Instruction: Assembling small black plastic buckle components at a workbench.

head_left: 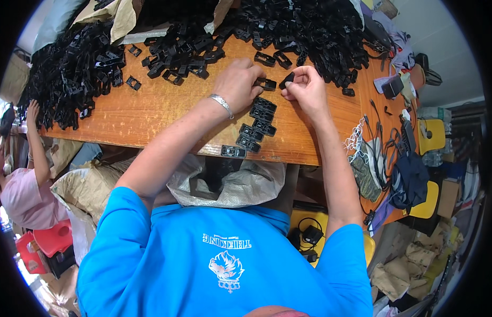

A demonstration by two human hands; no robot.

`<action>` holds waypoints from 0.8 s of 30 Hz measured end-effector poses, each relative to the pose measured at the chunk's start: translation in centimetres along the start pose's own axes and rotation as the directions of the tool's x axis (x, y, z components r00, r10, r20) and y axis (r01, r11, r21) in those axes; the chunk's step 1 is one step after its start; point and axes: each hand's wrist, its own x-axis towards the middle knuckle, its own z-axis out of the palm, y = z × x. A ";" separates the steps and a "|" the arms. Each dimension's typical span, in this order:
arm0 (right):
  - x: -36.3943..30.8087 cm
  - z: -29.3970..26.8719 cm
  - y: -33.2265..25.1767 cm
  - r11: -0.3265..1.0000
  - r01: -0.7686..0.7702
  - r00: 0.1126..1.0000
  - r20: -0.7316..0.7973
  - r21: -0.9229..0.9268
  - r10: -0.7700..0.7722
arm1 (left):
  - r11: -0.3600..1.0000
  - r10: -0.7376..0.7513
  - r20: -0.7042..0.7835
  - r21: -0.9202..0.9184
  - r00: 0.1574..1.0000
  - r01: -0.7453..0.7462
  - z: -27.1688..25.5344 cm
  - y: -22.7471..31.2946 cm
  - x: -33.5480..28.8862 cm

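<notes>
My left hand (236, 86) rests over the wooden table with its fingertips closed on a black plastic frame (266, 84), a small oblong piece with an opening. Just to the right, my right hand (309, 91) pinches a small dark piece (286, 81) between thumb and fingers. The two pieces are apart. Below the hands, several black plastic housings (264, 109) lie in a staggered row running down to the table's near edge. Two loose black frames (282, 59) lie just beyond my hands.
Large heaps of black plastic parts cover the table's far side (314, 31) and left end (71, 68). A pale woven sack (230, 185) hangs open at the near edge. Cables (381, 132) and a dark cloth bag (410, 179) lie right. At far left, another person's hand (32, 111) touches the heap.
</notes>
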 end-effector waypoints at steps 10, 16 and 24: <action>-2.6 -1.7 -1.3 0.448 0.271 0.933 0.118 -0.852 -0.339 | 0.999 -0.046 0.034 -0.014 0.998 0.046 -0.5 -0.5 -0.1; -2.2 1.2 -1.8 0.727 0.358 0.918 0.077 -0.586 -0.389 | 0.998 -0.026 0.016 -0.048 1.000 0.027 0.0 -1.0 0.1; -1.2 3.0 -0.7 0.699 0.431 0.884 0.111 -0.570 -0.454 | 0.998 -0.023 -0.003 -0.058 1.000 0.023 0.3 -1.3 0.2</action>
